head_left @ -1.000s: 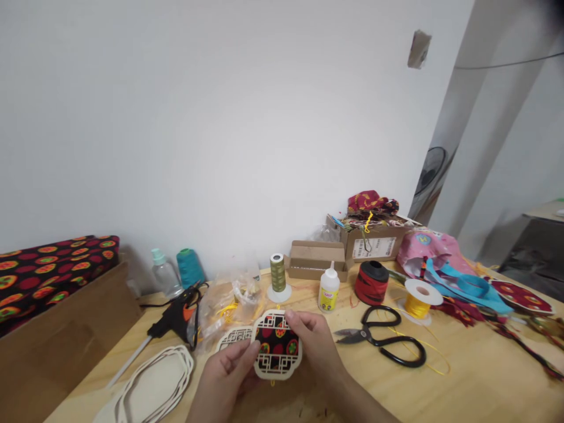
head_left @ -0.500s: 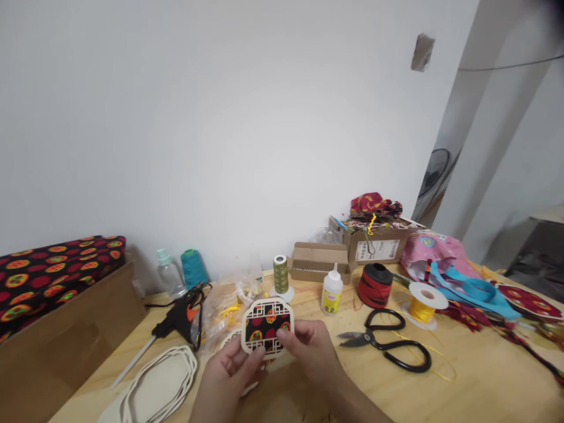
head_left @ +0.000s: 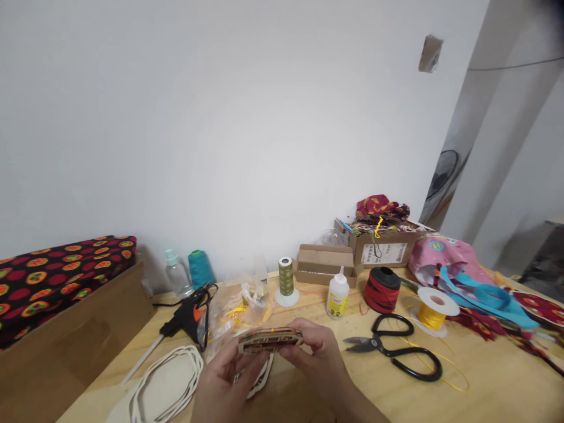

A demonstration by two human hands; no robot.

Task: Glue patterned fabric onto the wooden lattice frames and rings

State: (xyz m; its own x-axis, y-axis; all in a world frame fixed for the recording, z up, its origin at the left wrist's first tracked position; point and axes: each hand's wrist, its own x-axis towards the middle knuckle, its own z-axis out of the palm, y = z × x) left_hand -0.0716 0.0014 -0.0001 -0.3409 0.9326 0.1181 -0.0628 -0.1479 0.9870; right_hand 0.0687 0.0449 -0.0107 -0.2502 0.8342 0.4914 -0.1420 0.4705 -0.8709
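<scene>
Both my hands hold a small wooden lattice frame backed with black and red patterned fabric, low in the middle of the view. It is tipped almost flat, so I see its edge. My left hand grips its left end from below. My right hand pinches its right end. Another wooden lattice piece lies on the wooden table under my hands.
Flat wooden outlines lie at front left, beside a glue gun. Behind are a plastic bag, thread spools, a glue bottle, a red spool, yellow cord, scissors and cardboard boxes.
The frame faced me upright a second ago. My hands have since tipped it over until it lies nearly flat, edge toward me. The view also shifted slightly.
</scene>
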